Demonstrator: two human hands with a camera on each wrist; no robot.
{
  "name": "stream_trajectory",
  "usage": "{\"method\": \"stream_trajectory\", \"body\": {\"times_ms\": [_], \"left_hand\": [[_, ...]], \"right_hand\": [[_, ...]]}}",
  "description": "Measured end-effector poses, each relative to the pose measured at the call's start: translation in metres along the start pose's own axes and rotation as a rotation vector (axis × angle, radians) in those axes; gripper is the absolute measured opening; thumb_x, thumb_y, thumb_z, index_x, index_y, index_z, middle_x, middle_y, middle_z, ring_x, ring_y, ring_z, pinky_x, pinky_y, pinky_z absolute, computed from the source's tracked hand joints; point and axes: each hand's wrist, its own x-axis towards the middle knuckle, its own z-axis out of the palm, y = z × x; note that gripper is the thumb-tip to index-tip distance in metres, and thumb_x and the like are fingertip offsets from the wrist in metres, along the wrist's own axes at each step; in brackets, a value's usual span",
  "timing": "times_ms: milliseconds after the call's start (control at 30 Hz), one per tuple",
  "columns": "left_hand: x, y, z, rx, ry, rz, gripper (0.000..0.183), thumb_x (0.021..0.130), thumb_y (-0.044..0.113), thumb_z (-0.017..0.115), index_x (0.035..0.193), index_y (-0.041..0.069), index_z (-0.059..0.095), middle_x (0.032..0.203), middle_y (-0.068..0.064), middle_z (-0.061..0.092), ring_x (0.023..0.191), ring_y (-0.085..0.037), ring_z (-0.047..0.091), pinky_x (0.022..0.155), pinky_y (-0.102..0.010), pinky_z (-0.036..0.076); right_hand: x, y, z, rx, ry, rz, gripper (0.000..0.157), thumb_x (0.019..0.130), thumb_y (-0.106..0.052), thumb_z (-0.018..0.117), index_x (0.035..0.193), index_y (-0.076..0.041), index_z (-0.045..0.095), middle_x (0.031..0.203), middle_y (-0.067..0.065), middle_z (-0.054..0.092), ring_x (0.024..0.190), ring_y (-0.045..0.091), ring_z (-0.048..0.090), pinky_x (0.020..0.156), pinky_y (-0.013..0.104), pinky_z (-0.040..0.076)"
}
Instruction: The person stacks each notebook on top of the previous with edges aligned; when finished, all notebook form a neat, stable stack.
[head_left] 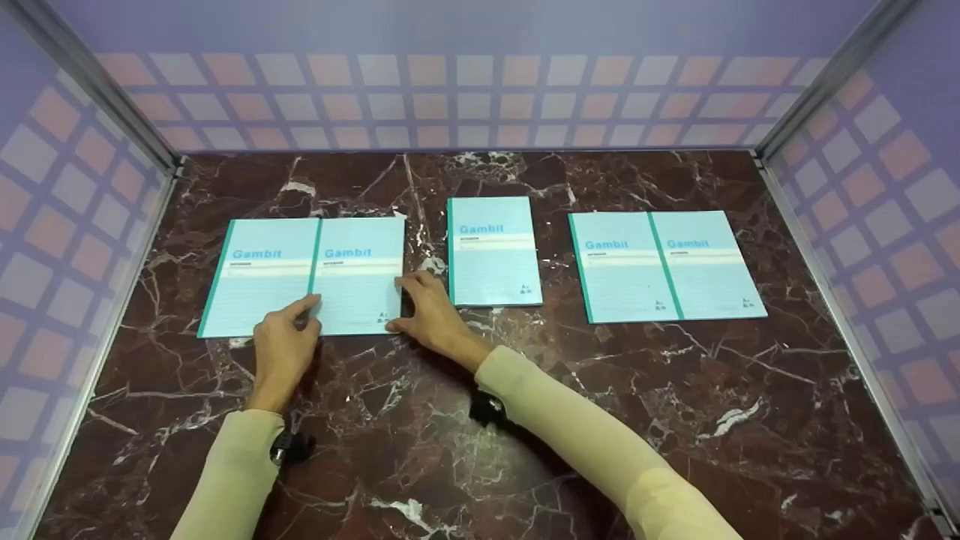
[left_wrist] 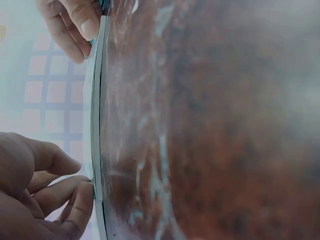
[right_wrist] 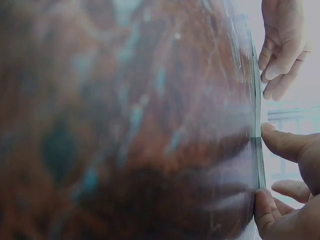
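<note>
Two light-blue "Gambit" notebooks with green spines lie flat side by side at the left in the head view: the outer notebook and the inner notebook. My left hand reaches over their near edge, its fingertips at the inner notebook's spine. In the left wrist view the fingers of this hand sit right along the notebooks' thin edge. At the inner notebook's right side, my right hand touches the border with thumb and forefinger spread apart. The thumb shows beside the notebook edge in the right wrist view.
A single matching notebook lies just right of my right hand. Farther right, another side-by-side pair comprises a left notebook and a right notebook. The dark red marbled table is bounded by purple checked walls.
</note>
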Motion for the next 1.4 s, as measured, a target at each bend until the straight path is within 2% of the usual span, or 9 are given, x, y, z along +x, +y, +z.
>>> {"method": "stream_trajectory", "body": {"times_ms": [133,300,500,633,733,967,1133,1267,1400], "left_hand": [[0.001,0.002,0.005,0.016,-0.030,0.049,0.039,0.093,-0.011,0.060,0.128,-0.005,0.074,0.123,-0.027,0.072,0.050,-0.021,0.040,0.050,-0.024,0.029],[0.001,0.001,0.005,0.014,-0.045,0.064,0.038,0.093,-0.011,0.062,0.128,-0.004,0.075,0.115,-0.028,0.074,0.046,-0.014,0.034,0.047,-0.024,0.027],[-0.003,-0.002,-0.001,-0.008,-0.044,-0.001,0.037,0.094,-0.005,0.067,0.130,-0.002,0.074,0.111,-0.027,0.075,0.072,-0.033,0.069,0.056,-0.022,0.044],[-0.004,-0.001,-0.002,-0.015,-0.046,-0.048,0.036,0.094,-0.002,0.069,0.129,-0.004,0.074,0.113,-0.028,0.075,0.097,-0.041,0.075,0.075,-0.040,0.060],[-0.005,0.001,-0.002,-0.018,-0.037,-0.066,0.034,0.094,-0.001,0.069,0.127,-0.004,0.075,0.112,-0.027,0.075,0.096,-0.040,0.075,0.080,-0.051,0.060],[-0.004,0.006,-0.003,-0.033,0.010,-0.126,0.026,0.098,0.003,0.070,0.121,0.006,0.081,0.111,-0.018,0.078,0.095,-0.033,0.075,0.072,-0.035,0.050],[-0.002,0.006,-0.009,-0.286,-0.059,-0.274,0.028,0.101,0.007,0.071,0.128,0.007,0.077,0.122,-0.014,0.076,0.098,-0.019,0.073,0.072,-0.024,0.054],[0.001,0.004,-0.015,-0.581,-0.114,-0.415,0.037,0.100,0.009,0.075,0.136,-0.001,0.070,0.120,-0.009,0.075,0.099,-0.010,0.072,0.090,-0.023,0.059],[0.001,0.001,-0.019,-0.666,-0.193,-0.437,0.043,0.101,0.009,0.075,0.139,-0.007,0.065,0.113,-0.001,0.076,0.098,-0.009,0.074,0.093,-0.026,0.060]], "right_hand": [[-0.003,0.005,-0.002,0.009,0.004,0.016,0.079,0.088,-0.024,0.089,0.153,0.002,0.052,0.155,0.018,0.048,0.145,0.032,0.043,0.124,0.031,0.033],[-0.005,0.006,-0.005,0.015,-0.011,0.021,0.075,0.091,-0.020,0.086,0.154,0.001,0.051,0.158,0.017,0.046,0.146,0.031,0.041,0.124,0.031,0.033],[-0.007,0.006,-0.005,0.014,-0.033,0.025,0.070,0.093,-0.017,0.084,0.154,0.000,0.052,0.160,0.017,0.045,0.148,0.031,0.039,0.124,0.032,0.032],[-0.010,0.006,-0.004,0.008,-0.030,0.022,0.068,0.094,-0.017,0.083,0.153,0.000,0.053,0.157,0.018,0.047,0.146,0.032,0.042,0.124,0.032,0.034],[-0.015,0.005,-0.005,-0.015,-0.015,-0.007,0.062,0.095,-0.016,0.082,0.149,0.001,0.057,0.149,0.017,0.055,0.139,0.032,0.050,0.120,0.032,0.039],[-0.021,0.005,-0.008,0.024,0.021,-0.043,0.050,0.095,-0.007,0.080,0.142,0.002,0.063,0.142,0.018,0.062,0.134,0.033,0.057,0.118,0.035,0.043],[-0.021,0.009,-0.010,0.091,0.045,-0.031,0.050,0.094,-0.004,0.081,0.140,0.005,0.064,0.142,0.019,0.060,0.122,0.032,0.065,0.107,0.029,0.052],[-0.020,0.012,-0.011,0.144,0.067,-0.010,0.049,0.093,-0.002,0.081,0.139,0.005,0.065,0.141,0.018,0.061,0.118,0.030,0.067,0.100,0.024,0.055],[-0.020,0.013,-0.011,0.175,0.080,-0.003,0.049,0.091,0.000,0.083,0.137,0.006,0.066,0.136,0.018,0.062,0.114,0.028,0.067,0.095,0.020,0.056]]}}
